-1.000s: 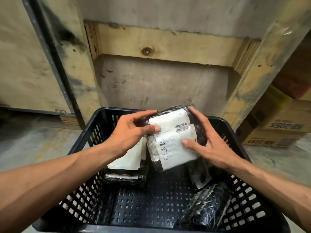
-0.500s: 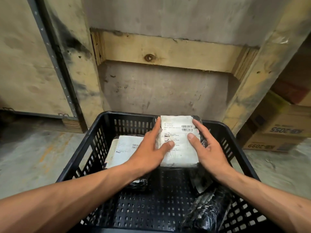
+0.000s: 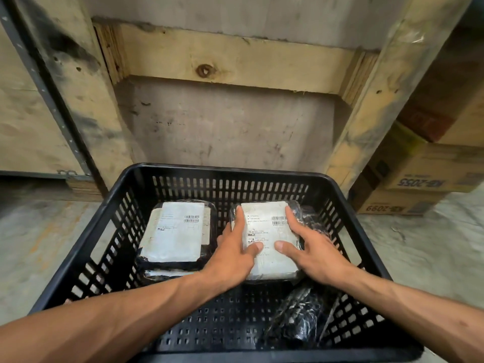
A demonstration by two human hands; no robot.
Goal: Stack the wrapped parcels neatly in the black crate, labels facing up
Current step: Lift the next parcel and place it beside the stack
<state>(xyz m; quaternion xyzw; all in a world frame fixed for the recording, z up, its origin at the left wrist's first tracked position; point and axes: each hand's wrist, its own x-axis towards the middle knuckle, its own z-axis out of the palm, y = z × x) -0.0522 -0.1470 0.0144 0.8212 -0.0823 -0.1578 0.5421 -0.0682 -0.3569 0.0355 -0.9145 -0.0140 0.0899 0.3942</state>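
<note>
A black slotted crate (image 3: 110, 218) stands on the floor in front of me. At its far right lies a black-wrapped parcel (image 3: 269, 231), white label up. My left hand (image 3: 233, 255) and my right hand (image 3: 311, 250) both rest flat on it with straight fingers. To its left sits a stack of parcels (image 3: 175, 234), the top one label up, with another parcel's edge showing beneath. A crumpled black-wrapped parcel (image 3: 298, 318) lies at the crate's near right, no label showing.
A wooden pallet frame (image 3: 235, 56) and grey wall stand just behind the crate. Cardboard boxes (image 3: 419, 176) are stacked on the floor at the right. Bare concrete floor (image 3: 34, 244) lies to the left of the crate.
Both hands lowered the labelled parcel from above the crate to the far right of the crate floor. Their grip loosened, and the fingers now lie flat on the label.
</note>
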